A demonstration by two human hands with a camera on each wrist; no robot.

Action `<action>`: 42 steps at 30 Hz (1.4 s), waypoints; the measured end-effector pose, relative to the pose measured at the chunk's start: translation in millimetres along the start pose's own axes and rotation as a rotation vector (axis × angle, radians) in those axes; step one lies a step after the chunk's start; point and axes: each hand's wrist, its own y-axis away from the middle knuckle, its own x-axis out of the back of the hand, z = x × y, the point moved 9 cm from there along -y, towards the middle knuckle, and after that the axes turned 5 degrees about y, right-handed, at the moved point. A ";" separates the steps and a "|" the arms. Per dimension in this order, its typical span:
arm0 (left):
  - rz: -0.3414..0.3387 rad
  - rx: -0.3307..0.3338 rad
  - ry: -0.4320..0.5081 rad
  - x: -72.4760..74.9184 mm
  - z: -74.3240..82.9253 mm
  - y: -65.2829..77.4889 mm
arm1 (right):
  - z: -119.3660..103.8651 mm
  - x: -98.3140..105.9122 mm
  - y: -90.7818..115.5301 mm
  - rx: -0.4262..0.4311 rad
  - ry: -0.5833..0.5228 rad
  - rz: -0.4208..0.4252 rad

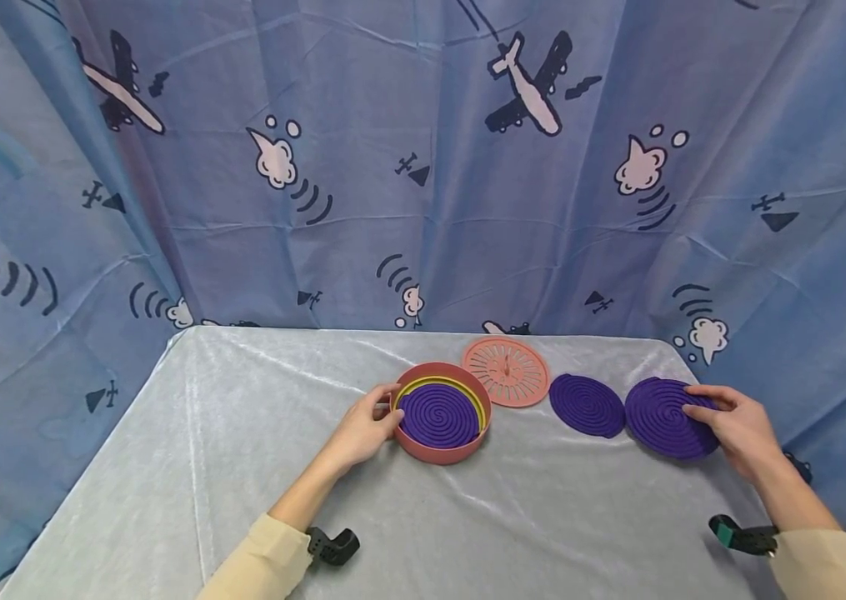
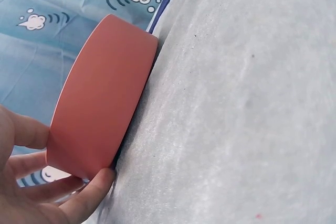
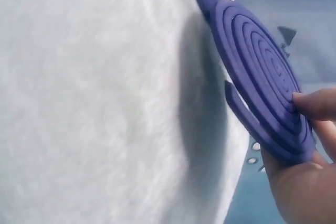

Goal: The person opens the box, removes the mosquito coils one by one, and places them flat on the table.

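My left hand (image 1: 362,427) grips the left side of a round coral tin (image 1: 441,457), thumb at the rim and fingers around the wall. Inside the tin lies a purple mosquito coil (image 1: 439,417), with a yellow ring (image 1: 479,402) showing around it. At the right, my right hand (image 1: 739,429) pinches the edge of another purple mosquito coil (image 3: 257,61). In the right wrist view this coil is tilted and casts a shadow on the cloth, and its outer end stands slightly apart from the windings. A third purple mosquito coil (image 1: 586,406) lies just left of it.
A coral slotted lid (image 1: 507,385) lies behind the tin, to its right. Grey velvety cloth (image 1: 543,533) covers the table. Blue printed curtains (image 1: 362,100) hang close behind the table's back edge and along both sides.
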 end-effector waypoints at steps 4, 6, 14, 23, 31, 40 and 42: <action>0.000 -0.001 0.002 -0.5 -0.5 0.5 | 14.2 1.8 -1.2 -0.040 0.087 0.019; -0.001 0.001 0.003 -0.9 -1.1 0.4 | 19.5 2.0 -2.1 -0.055 0.124 0.024; 0.000 -0.003 -0.004 -0.3 -2.2 0.3 | 30.3 -3.3 -5.0 -0.056 0.191 0.000; -0.001 0.003 -0.005 -1.8 -3.3 0.4 | 24.4 -7.6 -5.9 0.043 0.294 -0.018; 0.002 0.009 -0.003 -1.5 -4.7 -0.1 | 11.7 -5.0 -3.9 0.131 0.365 0.017; -0.001 0.004 0.003 -1.1 -4.5 -0.6 | -32.0 -23.7 6.0 0.274 0.346 0.028; -0.001 0.002 0.003 -1.2 -4.2 -1.0 | -42.6 -31.0 7.6 0.300 0.343 0.023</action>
